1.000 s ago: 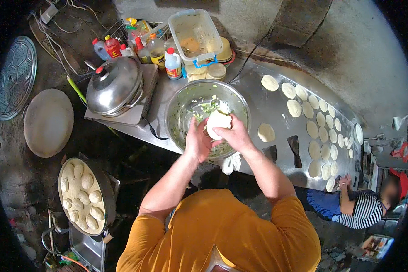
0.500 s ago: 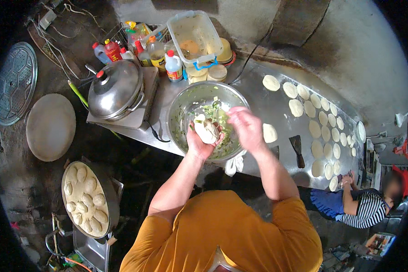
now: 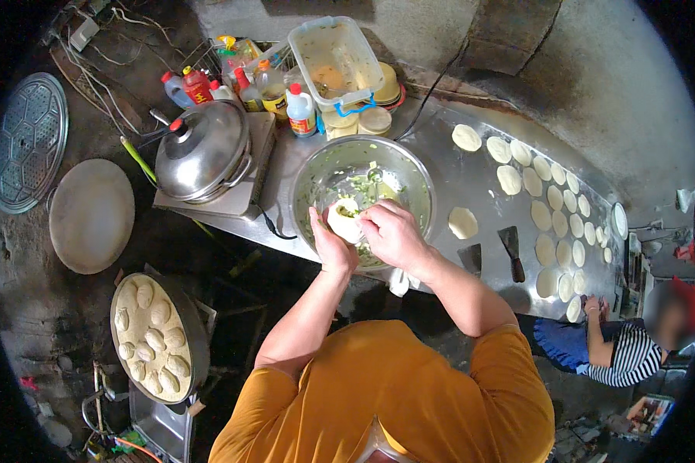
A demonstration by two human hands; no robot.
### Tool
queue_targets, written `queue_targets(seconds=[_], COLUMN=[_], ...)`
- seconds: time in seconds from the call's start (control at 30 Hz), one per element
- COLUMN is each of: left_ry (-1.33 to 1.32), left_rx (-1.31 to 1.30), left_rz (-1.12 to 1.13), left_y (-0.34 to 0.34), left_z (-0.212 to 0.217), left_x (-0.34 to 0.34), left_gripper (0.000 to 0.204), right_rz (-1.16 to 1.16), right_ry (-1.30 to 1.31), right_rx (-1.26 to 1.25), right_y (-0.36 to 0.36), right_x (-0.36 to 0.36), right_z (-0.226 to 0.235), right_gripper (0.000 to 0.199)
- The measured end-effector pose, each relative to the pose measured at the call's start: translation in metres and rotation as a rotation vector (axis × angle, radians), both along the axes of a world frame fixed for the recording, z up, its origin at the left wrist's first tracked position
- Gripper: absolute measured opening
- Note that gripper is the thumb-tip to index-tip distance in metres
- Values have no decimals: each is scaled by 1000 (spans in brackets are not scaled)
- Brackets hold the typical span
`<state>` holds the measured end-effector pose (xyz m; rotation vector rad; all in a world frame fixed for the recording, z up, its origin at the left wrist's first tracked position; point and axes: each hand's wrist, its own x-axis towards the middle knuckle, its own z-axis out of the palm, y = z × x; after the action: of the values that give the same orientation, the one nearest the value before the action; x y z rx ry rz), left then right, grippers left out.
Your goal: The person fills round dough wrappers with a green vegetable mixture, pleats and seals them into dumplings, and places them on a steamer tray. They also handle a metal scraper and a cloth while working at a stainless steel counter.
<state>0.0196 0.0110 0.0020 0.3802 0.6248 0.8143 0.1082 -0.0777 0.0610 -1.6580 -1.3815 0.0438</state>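
Cupped in my left hand (image 3: pixel 334 248) is a round dough wrapper (image 3: pixel 344 221) with green filling showing in its top opening. Fingers of my right hand (image 3: pixel 394 234) are closed in a pinch at the wrapper's right edge; they partly hide it. Both hands are over the near part of a large steel bowl (image 3: pixel 423 179) holding chopped green and white filling. A metal spoon (image 3: pixel 374 176) rests in the filling, beyond my hands. One flat dough round (image 3: pixel 462 223) lies on the steel table, right of the bowl.
Many dough rounds (image 3: pixel 544 249) and a dark-handled scraper (image 3: pixel 510 253) lie rightward. A lidded wok (image 3: pixel 202 150) stands left, near bottles (image 3: pixel 301 112) and a plastic tub (image 3: pixel 338 65). Lower left, a deep pan (image 3: pixel 197 347) holds shaped dough pieces. A co-worker's hands (image 3: pixel 594 307) touch the table's right end.
My right hand has come left and down from above the bowl's right side to the wrapper. The wrapper's opening now faces up, showing filling. The view has shifted slightly.
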Motion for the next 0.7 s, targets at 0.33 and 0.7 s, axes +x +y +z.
queue_targets(seconds=[0.33, 0.7], left_ry=[0, 121], left_rx=[87, 225], left_rz=[-57, 167], left_y=[4, -3], left_z=[4, 4], left_x=[-2, 2], left_gripper=[60, 53], right_rz=[14, -122], right_ry=[96, 267], right_rx=[-32, 55], right_y=[-1, 4], right_x=[6, -22], right_z=[16, 3], right_gripper=[9, 7])
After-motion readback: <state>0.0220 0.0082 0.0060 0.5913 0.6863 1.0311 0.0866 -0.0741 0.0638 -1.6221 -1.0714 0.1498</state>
